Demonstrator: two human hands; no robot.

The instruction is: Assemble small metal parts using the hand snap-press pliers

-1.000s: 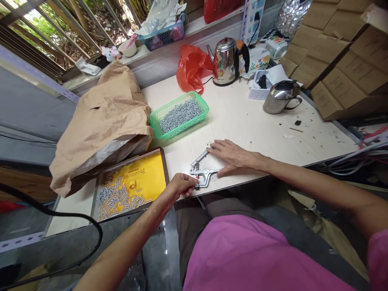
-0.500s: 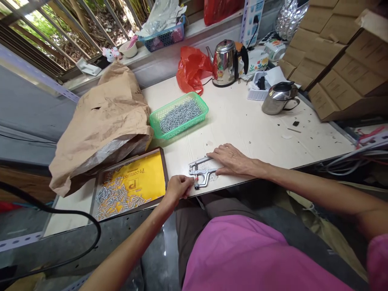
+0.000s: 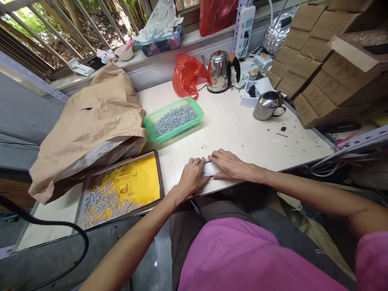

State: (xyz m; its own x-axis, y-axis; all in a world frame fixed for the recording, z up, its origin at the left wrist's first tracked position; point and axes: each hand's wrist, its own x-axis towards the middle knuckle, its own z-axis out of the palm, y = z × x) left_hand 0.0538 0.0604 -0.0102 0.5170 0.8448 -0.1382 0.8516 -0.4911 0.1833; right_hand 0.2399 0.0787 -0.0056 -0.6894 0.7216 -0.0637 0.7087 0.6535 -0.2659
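A silver pliers-like hand tool point(image 3: 208, 169) lies near the front edge of the white table. Between my hands its pale handle bars show; its head, seen half a second ago with a coil spring and C-shaped jaw, is now covered. My left hand point(image 3: 192, 176) wraps over that head end, fingers bent and pressed together. From the other side my right hand point(image 3: 228, 165) grips the handle ends, thumb at the near bar and fingers on the far one. To the left, a brown-rimmed tray point(image 3: 161, 178) holds loose small silver metal pins point(image 3: 106, 202) on a yellow sheet point(image 3: 141, 178).
Behind the tool stands a green basket point(image 3: 148, 123) full of small silver pieces. Crumpled brown paper point(image 3: 91, 121) bulges at the left. A kettle point(image 3: 218, 72), red bag point(image 3: 188, 76) and steel pot point(image 3: 266, 107) are farther back. Cardboard boxes point(image 3: 324, 76) are stacked at right.
My left hand has moved from beside the tool's jaw onto its head, covering it. My right hand stays on the handles. The view has shifted slightly.
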